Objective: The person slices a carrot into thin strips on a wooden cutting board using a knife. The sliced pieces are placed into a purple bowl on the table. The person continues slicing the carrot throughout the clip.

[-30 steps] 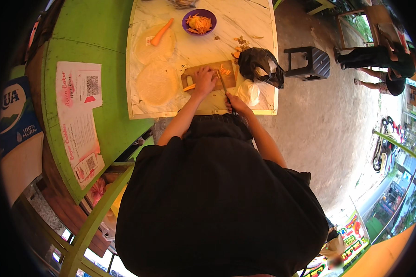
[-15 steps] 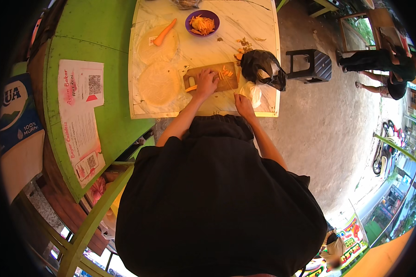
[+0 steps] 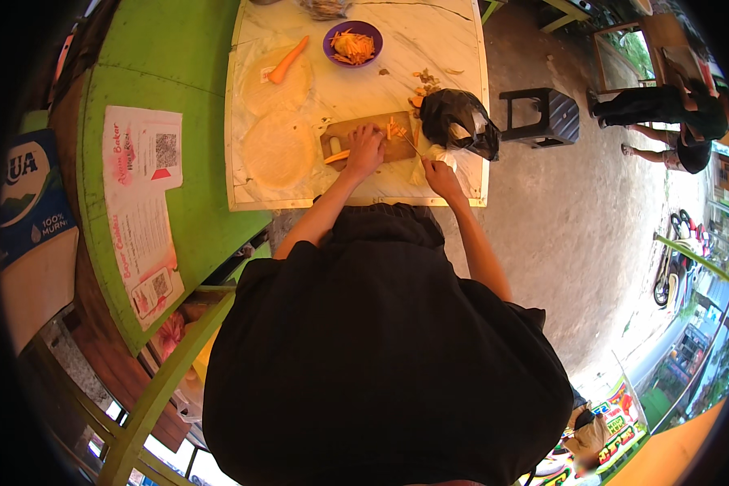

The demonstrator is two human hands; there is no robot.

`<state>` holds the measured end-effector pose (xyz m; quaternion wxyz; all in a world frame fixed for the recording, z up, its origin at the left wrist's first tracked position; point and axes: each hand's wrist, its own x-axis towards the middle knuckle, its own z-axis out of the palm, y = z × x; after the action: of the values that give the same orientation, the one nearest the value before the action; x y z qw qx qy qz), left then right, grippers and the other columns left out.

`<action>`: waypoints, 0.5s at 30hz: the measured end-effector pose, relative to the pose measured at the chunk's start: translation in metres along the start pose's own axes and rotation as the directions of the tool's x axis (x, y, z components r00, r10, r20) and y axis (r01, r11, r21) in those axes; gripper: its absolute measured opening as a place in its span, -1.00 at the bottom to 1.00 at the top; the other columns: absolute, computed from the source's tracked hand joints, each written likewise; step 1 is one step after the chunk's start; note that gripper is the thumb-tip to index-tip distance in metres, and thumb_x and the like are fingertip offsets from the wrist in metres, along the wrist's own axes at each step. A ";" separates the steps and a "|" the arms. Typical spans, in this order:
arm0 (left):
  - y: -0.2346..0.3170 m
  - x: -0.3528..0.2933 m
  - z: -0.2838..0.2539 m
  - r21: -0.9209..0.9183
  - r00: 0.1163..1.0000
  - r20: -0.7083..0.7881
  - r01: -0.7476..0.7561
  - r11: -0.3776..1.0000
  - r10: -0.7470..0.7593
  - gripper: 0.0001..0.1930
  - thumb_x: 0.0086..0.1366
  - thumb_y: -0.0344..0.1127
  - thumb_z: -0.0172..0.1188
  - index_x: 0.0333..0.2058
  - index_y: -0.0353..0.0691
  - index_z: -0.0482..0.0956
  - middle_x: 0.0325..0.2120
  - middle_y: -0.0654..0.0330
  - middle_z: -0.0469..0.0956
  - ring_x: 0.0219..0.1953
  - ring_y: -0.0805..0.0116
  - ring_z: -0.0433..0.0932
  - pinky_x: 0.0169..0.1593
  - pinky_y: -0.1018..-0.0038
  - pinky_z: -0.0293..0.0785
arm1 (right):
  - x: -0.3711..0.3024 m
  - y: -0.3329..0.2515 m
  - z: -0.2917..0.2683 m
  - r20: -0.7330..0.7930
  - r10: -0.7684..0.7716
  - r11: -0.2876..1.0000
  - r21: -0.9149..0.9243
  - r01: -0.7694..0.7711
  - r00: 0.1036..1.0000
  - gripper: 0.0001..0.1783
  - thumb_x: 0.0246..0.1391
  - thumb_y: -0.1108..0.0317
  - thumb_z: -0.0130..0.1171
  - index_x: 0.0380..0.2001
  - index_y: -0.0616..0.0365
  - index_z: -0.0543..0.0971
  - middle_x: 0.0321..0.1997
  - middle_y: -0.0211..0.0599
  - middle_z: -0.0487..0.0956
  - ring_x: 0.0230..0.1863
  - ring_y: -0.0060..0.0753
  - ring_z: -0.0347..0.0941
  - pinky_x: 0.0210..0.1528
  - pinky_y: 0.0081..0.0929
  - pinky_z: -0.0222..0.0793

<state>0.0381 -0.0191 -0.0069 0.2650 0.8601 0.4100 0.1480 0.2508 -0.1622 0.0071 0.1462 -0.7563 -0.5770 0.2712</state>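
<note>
A wooden cutting board with a handle slot lies near the table's front edge. My left hand bends its fingers down over a carrot piece, whose orange end pokes out to the left. Cut carrot sticks lie beside my fingertips on the board's right half. My right hand is closed round the handle of a knife. The thin knife blade slants up and left over the board's right end. What sits right under my left fingers is hidden.
A purple bowl holds shredded carrot. One peeled carrot lies on a round translucent sheet, with a second sheet nearer. A black plastic bag and peelings are right of the board. A dark stool stands beyond the table.
My right hand has shifted a little right and away from me, and the knife blade now shows at the board's right end. My left hand has barely moved.
</note>
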 end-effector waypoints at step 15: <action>-0.037 -0.040 -0.036 0.125 0.996 -0.069 0.068 0.990 -0.060 -0.64 0.31 -0.22 0.34 0.01 -0.29 0.70 -0.08 0.09 0.55 0.12 0.08 0.41 0.20 0.13 0.20 | -0.007 -0.040 0.038 0.038 0.194 0.853 0.487 -0.188 0.980 -0.45 0.48 -0.04 -0.04 -0.15 0.34 0.56 -0.50 0.06 0.53 -0.44 -0.07 0.55 -0.28 -0.13 0.45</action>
<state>-0.0265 -0.0188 -0.0005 0.2008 0.8563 0.4544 0.1411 0.1957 -0.1607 -0.0004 0.3083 -0.7501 -0.4109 0.4166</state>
